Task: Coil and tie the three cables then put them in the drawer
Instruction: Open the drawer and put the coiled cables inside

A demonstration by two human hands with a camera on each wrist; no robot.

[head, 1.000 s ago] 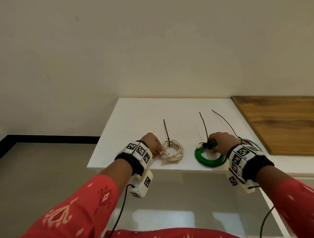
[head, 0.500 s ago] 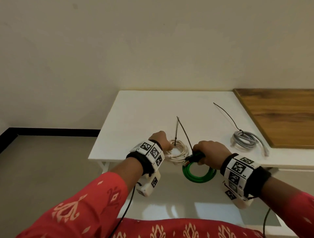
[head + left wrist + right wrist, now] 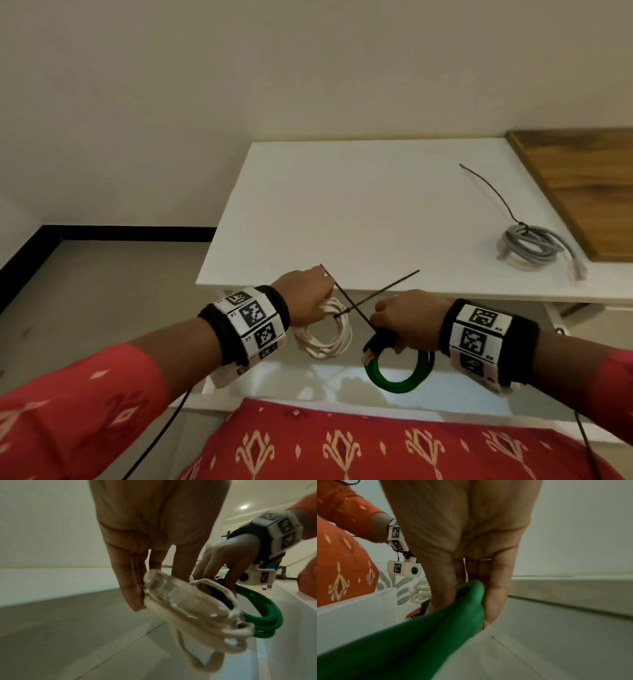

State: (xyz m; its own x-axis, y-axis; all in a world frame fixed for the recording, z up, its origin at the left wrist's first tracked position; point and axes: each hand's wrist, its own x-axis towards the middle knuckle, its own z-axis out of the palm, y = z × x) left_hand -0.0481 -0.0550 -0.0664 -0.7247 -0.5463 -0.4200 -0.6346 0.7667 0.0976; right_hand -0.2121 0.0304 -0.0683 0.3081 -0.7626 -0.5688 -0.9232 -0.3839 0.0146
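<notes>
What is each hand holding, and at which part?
Left hand grips the white cable coil at its top. Right hand grips the green cable coil at its tied top.

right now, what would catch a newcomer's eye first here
Two tied coils held side by side over the open drawer: the left hand grips the white cable, the right hand the green cable, their black tie tails crossing. A grey cable lies tied on the white table, far right.

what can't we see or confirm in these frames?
- Drawer: head view, interior mostly hidden by both hands and coils.
- Green cable: right wrist view, blurred, cut off at the frame edge.
- Grey cable: head view, tie closure too small to tell.
</notes>
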